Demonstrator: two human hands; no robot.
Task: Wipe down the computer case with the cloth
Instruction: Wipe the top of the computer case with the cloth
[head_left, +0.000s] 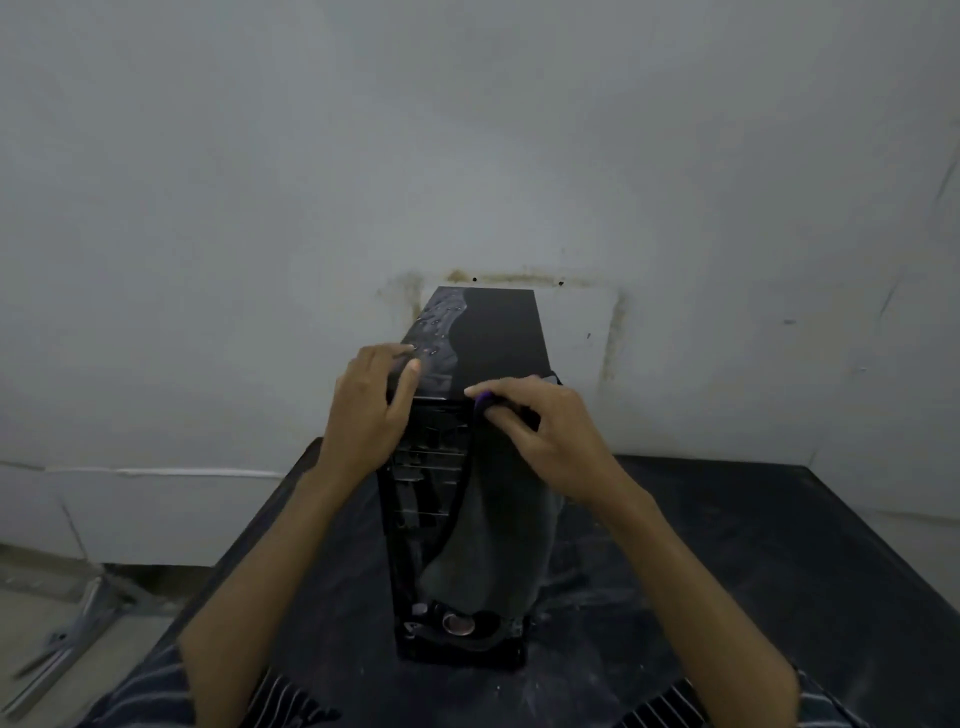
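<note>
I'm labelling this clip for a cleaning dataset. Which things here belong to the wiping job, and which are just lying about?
Part of the job:
black upright computer case
grey cloth draped down its front
right hand gripping the cloth
left hand resting on the case top

Just lying about:
dusty black table
metal frame on the floor
stained grey wall

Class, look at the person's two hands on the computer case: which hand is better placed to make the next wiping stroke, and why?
Right hand: it already grips the cloth draped down the computer case. The left hand rests on the case's top edge, apparently steadying it.

Cloth (493, 545) hides computer case (498, 332) front right; forearms cut off.
</note>
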